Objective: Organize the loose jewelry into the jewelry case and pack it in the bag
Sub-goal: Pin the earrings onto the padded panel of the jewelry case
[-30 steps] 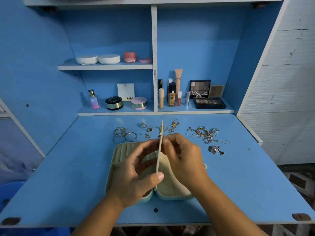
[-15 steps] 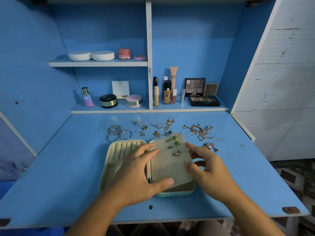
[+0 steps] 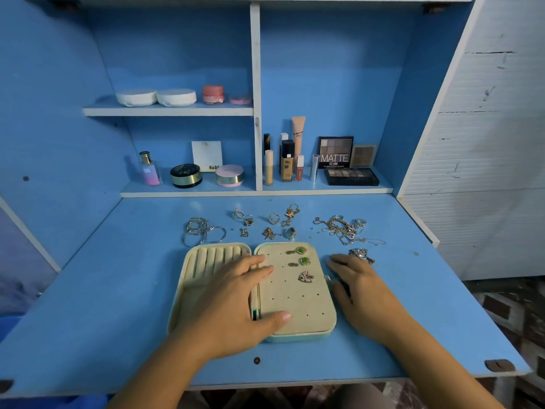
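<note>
Under the flat, released left grip (image 3: 233, 302) lies the jewelry case (image 3: 298, 305), right grip (image 3: 362, 293) released just beside.

we see a blue desk (image 3: 118, 290) carrying the open jewelry case (image 3: 295, 296) near its front edge. behind the case lie hoop bangles (image 3: 196, 225) at the left, small rings and charms (image 3: 273, 218) in the middle, tangled chains (image 3: 339, 227) at the right, and a silver piece (image 3: 361, 253) near the case's far right corner.

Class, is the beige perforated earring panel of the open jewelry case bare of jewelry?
No: the beige perforated earring panel holds two green-stoned earrings and a silver butterfly-shaped piece near its far right corner.
</note>
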